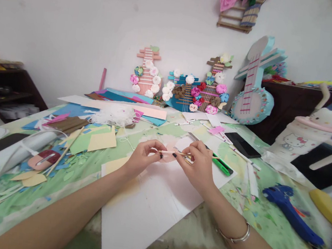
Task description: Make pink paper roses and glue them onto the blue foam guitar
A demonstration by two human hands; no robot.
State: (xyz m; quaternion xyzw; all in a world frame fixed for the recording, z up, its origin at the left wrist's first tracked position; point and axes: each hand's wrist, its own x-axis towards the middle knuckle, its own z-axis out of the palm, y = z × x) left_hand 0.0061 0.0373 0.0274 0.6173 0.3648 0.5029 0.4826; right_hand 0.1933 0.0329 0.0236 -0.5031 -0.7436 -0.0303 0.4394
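White wall, backdrop; against its foot, far side, three flower-decked paper guitars: pink point(144, 86), blue point(183, 100) and brown point(210, 93). Bench point(89, 167), covered in stained green cloth and strewn with paper scraps.

Item: thin stick point(216, 158), one, held level above the far part of a white board point(149, 214), with pale pink paper point(167, 152) at its left portion; from where I stand, I cannot tell how far the paper goes round it.

Left hand point(144, 156): grip pinching the papered end between thumb and fingers. Right hand point(198, 166): grip pinching the stick further right, its bare end projecting beyond.

Step in hand, by my judgement: rolling paper about the stick. Next move seems to call for even thumb pressure from both sides, keeping the paper snug and straight.

Adjacent, right: green cutter point(222, 167), just beyond the right hand; black phone point(243, 144); blue glue gun point(292, 211), nearer. Left, far: tangled white string point(114, 114); near it, a cream paper piece point(102, 139).
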